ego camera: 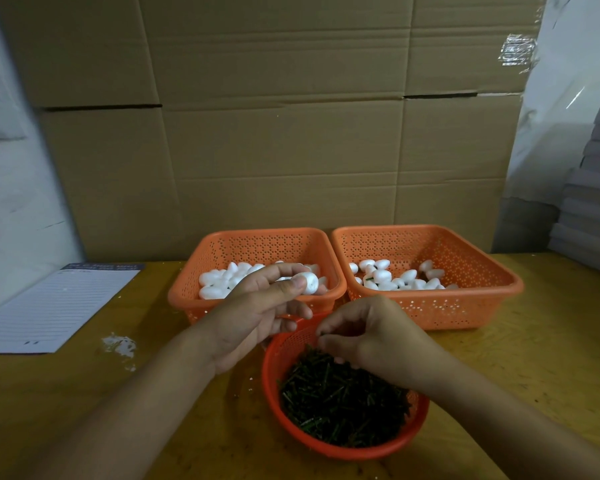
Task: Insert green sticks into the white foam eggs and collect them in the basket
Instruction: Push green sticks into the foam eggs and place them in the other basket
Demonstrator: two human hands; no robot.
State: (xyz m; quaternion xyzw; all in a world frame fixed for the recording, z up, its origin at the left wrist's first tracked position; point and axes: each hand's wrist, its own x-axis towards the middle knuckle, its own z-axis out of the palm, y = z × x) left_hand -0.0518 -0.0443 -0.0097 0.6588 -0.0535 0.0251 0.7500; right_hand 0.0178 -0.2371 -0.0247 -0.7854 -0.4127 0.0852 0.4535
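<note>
Head view: a foam egg (308, 283) was pinched in the left hand (257, 317), just up-left of the right hand (371, 337), whose fingertips were closed among green sticks (340, 400) in the round basket (329, 448); whether one was held could not be told.

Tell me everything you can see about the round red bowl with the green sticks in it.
The round bowl is red-orange perforated plastic, like a small colander, with a smooth rim. It sits upright on the yellowish table, nearest the camera, in front of the two square orange baskets. A dense heap of short dark green sticks fills it. The right hand reaches over its far side, fingers curled down at the sticks; whether it pinches one cannot be told. The left hand holds a white foam egg above its far rim.
</note>
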